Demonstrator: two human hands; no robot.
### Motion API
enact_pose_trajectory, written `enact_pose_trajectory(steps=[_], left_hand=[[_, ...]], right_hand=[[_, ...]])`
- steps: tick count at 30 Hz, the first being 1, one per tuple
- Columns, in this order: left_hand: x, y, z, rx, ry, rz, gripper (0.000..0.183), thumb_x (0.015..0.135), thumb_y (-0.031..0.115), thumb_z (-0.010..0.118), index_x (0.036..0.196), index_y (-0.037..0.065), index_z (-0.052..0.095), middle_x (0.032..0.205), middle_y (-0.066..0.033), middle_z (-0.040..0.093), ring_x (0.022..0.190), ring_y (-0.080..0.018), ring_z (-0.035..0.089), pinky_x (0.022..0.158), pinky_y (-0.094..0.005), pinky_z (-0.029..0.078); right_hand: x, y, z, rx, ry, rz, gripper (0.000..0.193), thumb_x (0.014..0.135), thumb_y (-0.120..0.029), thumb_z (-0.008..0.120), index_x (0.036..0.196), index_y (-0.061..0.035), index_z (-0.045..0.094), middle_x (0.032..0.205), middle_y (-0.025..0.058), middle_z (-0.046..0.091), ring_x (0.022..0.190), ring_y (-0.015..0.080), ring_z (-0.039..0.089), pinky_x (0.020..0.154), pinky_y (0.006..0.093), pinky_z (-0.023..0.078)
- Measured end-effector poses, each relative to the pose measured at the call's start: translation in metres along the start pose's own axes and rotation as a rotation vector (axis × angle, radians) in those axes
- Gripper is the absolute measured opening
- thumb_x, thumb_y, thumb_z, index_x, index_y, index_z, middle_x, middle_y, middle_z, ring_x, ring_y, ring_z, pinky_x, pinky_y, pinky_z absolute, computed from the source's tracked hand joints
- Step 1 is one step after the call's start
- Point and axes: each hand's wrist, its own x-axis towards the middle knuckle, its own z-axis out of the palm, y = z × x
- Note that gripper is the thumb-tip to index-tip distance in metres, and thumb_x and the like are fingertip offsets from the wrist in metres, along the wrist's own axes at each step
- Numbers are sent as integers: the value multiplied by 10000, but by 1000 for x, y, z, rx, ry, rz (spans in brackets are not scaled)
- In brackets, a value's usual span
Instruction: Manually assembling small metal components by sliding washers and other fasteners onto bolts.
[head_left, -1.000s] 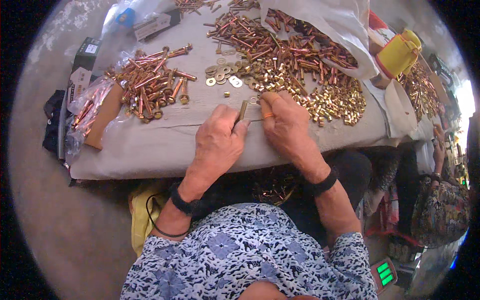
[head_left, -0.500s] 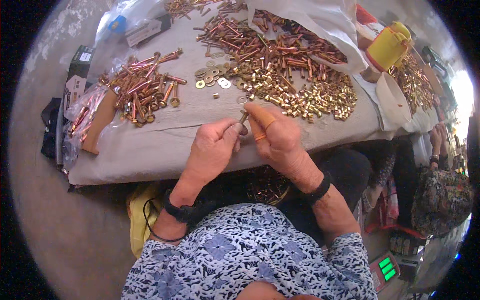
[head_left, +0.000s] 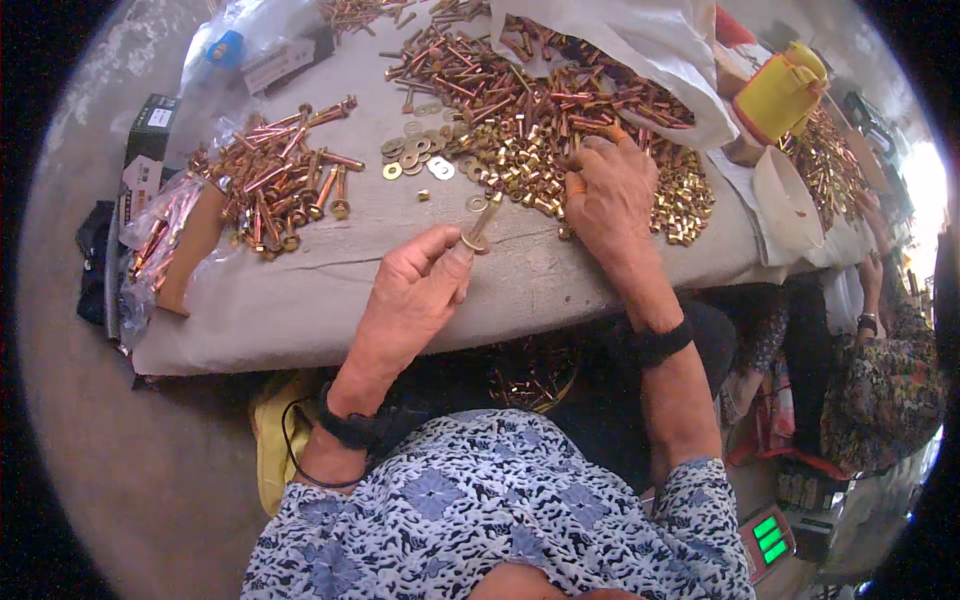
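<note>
My left hand [head_left: 415, 290] pinches a bolt [head_left: 490, 212] near the table's front edge. The bolt points up and away, with a flat washer [head_left: 475, 243] around it by my fingertips. To the right, my right hand [head_left: 612, 195] lies over a heap of short gold-coloured metal sleeves [head_left: 685, 205], beside the bolt pile. Its fingers reach forward and the thumb stands apart from them; orange finger covers show on it. The fingertips are partly hidden, and nothing held shows. Loose flat washers [head_left: 410, 155] lie left of the sleeves, and a single sleeve [head_left: 423, 195] sits nearer me.
A large pile of bolts [head_left: 470, 75] spreads across the back. Another bolt heap [head_left: 285, 180] lies at the left, beside a cardboard piece [head_left: 195, 245]. White sheeting [head_left: 640, 45], a yellow container [head_left: 780, 95] and a white bowl [head_left: 787, 198] stand right. A co-worker's arm [head_left: 870, 285] shows at far right.
My right hand has left the bolt in my left hand and moved right and away, onto the sleeve heap. The left hand keeps the bolt, now tilted up with its washer in plain sight.
</note>
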Motion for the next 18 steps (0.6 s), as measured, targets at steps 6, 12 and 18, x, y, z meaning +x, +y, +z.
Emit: enact_pose_trajectory(steps=[6,12,18], left_hand=[[-1,-4,0,98,95,-16,225,901,223,532,851,18,613,573,63,450,508,-12,369,449,-186,284],[0,-11,8,239,184,90,231,887,227,528,831,25,624,553,52,456,461,-30,382,410,-205,284],[-1,-12,10,368,212,124,217,855,176,562,837,-34,613,571,2,488,542,-60,433,488,-246,364]], right_hand=[[0,-19,-23,163,10,9,191,686,-59,639,865,-78,577,803,99,599,829,293,572,688,385,420],[-12,-34,-37,409,-4,-23,154,724,-38,607,871,-62,569,768,121,604,710,307,592,587,374,477],[-21,-42,-42,507,-46,-98,194,708,2,566,892,-59,564,797,134,603,722,315,596,600,378,488]])
